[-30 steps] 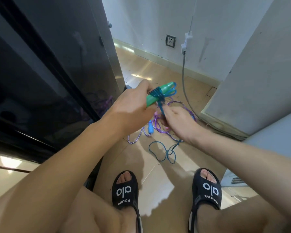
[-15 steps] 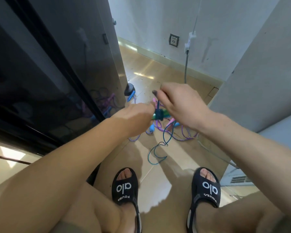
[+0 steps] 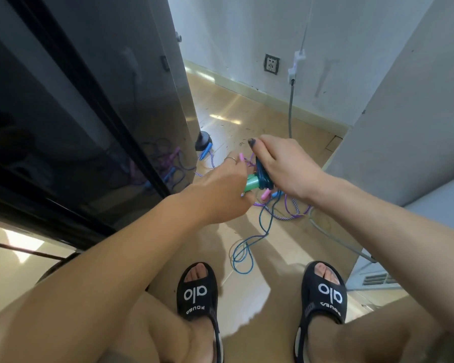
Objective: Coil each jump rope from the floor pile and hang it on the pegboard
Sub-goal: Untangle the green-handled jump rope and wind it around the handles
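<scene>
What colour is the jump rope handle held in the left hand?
Green, with dark teal cord wound round it; the handle shows in the head view, held by the left hand.

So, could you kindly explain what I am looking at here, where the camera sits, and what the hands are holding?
No machine here: a person wears a camera on the head, looking down past bare arms to sandalled feet. The left hand holds green jump rope handles. The right hand has its grip on the dark teal cord wound round those handles; the rest of that cord trails down to the tan floor. Beneath the hands lies a tangle of purple rope with pink and blue handles. A dark glossy cabinet stands on the left. No pegboard is in view.
</scene>
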The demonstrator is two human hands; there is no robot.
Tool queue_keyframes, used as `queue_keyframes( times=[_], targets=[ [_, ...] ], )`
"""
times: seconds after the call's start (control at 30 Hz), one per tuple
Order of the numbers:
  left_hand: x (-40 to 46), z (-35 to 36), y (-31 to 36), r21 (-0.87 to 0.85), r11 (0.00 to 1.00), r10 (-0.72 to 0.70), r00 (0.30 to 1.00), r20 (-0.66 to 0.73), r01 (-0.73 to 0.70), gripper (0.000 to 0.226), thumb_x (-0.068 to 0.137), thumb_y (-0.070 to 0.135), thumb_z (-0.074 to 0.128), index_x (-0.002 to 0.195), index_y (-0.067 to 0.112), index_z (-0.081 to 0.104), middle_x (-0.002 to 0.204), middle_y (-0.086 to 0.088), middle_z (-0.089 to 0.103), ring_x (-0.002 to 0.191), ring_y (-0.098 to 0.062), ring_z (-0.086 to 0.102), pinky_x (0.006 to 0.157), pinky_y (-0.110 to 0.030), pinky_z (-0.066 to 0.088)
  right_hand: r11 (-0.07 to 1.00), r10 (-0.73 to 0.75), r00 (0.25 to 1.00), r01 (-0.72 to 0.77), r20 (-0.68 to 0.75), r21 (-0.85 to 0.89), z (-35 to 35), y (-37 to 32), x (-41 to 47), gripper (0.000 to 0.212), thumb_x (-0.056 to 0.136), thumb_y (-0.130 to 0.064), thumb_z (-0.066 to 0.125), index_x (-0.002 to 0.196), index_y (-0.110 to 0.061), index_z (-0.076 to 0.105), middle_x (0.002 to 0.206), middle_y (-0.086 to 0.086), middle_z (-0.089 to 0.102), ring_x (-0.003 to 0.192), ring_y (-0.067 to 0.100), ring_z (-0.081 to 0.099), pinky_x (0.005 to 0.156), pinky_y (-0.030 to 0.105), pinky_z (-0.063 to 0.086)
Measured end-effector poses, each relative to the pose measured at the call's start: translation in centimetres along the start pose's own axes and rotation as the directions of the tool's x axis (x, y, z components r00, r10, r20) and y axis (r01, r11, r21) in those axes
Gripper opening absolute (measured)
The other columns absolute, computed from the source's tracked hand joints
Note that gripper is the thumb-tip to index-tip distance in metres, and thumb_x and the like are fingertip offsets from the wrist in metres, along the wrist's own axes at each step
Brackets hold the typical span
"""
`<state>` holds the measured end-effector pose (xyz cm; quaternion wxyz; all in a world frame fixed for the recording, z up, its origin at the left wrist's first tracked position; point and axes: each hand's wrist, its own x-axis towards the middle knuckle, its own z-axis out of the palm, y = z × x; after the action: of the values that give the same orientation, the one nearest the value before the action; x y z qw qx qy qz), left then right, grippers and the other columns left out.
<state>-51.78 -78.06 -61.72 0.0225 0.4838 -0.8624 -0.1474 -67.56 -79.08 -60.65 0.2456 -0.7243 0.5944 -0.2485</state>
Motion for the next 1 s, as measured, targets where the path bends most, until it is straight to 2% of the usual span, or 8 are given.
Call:
queue_keyframes(
  times=[0.1,0.17,0.3,0.47,0.67,0.87,0.97,1.0],
  targets=[
    [0.1,-0.7,-0.1,0.039,0.993,-0.116,0.986,0.119,0.112,0.033,0.096,0.028,0.052,0.071,0.02,0.032,0.088,-0.003,0.04,0.083,-0.032,0.053,0.074,-0.038,0.048,0.999,-0.037,0.999,0.037,-0.025,-0.007,0.4,0.0,-0.1,0.046,0.107,-0.039,0.034,0.073,-0.01,0.041,0.066,0.014,0.05,0.067,0.033,0.045,0.063,0.042,0.035],
    [0.1,-1.0,0.2,0.197,0.973,-0.15,0.98,0.131,0.123,0.027,0.1,0.03,0.048,0.081,0.015,0.036,0.086,-0.003,0.042,0.078,-0.028,0.05,0.069,-0.032,0.041,0.999,-0.05,0.999,0.05,0.002,-0.011,0.6,0.2,-0.1,0.045,0.106,-0.039,0.035,0.072,-0.011,0.041,0.064,0.008,0.05,0.066,0.03,0.044,0.062,0.04,0.034],
    [-0.3,-1.5,0.8,0.443,0.896,-0.048,0.993,0.111,-0.006,0.013,0.103,0.028,0.042,0.096,0.019,0.036,0.089,-0.002,0.044,0.071,-0.025,0.046,0.065,-0.031,0.036,0.993,-0.098,0.991,0.103,0.086,-0.059,-0.6,0.9,0.3,0.047,0.103,-0.043,0.042,0.069,-0.011,0.049,0.056,0.0,0.051,0.059,0.026,0.046,0.059,0.039,0.041],
    [-0.5,-1.4,1.1,0.479,0.87,0.016,0.977,0.215,-0.12,0.015,0.104,0.03,0.036,0.098,0.018,0.041,0.087,0.0,0.042,0.073,-0.026,0.047,0.065,-0.033,0.04,0.964,-0.249,0.967,0.253,0.058,-0.081,-1.2,-0.1,0.4,0.052,0.1,-0.041,0.052,0.057,-0.015,0.039,0.046,0.001,0.038,0.048,0.019,0.032,0.051,0.039,0.035],
    [-0.1,-1.5,0.8,0.371,0.918,0.046,0.969,0.245,-0.138,0.024,0.103,0.031,0.038,0.086,0.014,0.033,0.076,0.001,0.04,0.072,-0.028,0.048,0.068,-0.036,0.048,0.948,-0.28,0.959,0.283,0.042,-0.145,-1.8,-0.6,0.9,0.054,0.1,-0.038,0.053,0.056,-0.017,0.029,0.048,0.001,0.027,0.051,0.019,0.022,0.05,0.036,0.024],
    [-1.0,-2.2,1.6,0.175,0.966,0.157,0.972,0.177,-0.188,0.022,0.101,0.034,0.046,0.093,0.014,0.042,0.086,0.001,0.049,0.078,-0.026,0.054,0.071,-0.038,0.048,0.991,0.012,0.961,-0.049,0.278,0.126,-0.3,2.5,1.1,0.056,0.098,-0.042,0.057,0.056,-0.007,0.041,0.055,0.006,0.043,0.053,0.016,0.038,0.056,0.032,0.034],
    [-1.1,-3.6,1.1,-0.101,0.99,0.104,0.993,0.057,-0.098,0.016,0.099,0.028,0.052,0.091,0.015,0.051,0.076,0.003,0.051,0.071,-0.022,0.052,0.067,-0.036,0.044,0.956,0.089,0.943,-0.172,0.322,0.24,0.5,4.1,0.7,0.039,0.091,-0.028,0.057,0.063,-0.002,0.046,0.058,0.006,0.047,0.056,0.017,0.045,0.054,0.029,0.048],
    [-1.0,-3.9,0.7,-0.18,0.983,0.044,0.999,0.007,-0.042,0.017,0.098,0.026,0.053,0.084,0.016,0.051,0.075,0.0,0.053,0.07,-0.024,0.051,0.066,-0.037,0.043,0.951,0.135,0.944,-0.209,0.301,0.229,0.8,4.0,0.3,0.04,0.094,-0.027,0.054,0.061,-0.007,0.043,0.055,0.003,0.044,0.054,0.015,0.042,0.049,0.025,0.043]
  ],
)
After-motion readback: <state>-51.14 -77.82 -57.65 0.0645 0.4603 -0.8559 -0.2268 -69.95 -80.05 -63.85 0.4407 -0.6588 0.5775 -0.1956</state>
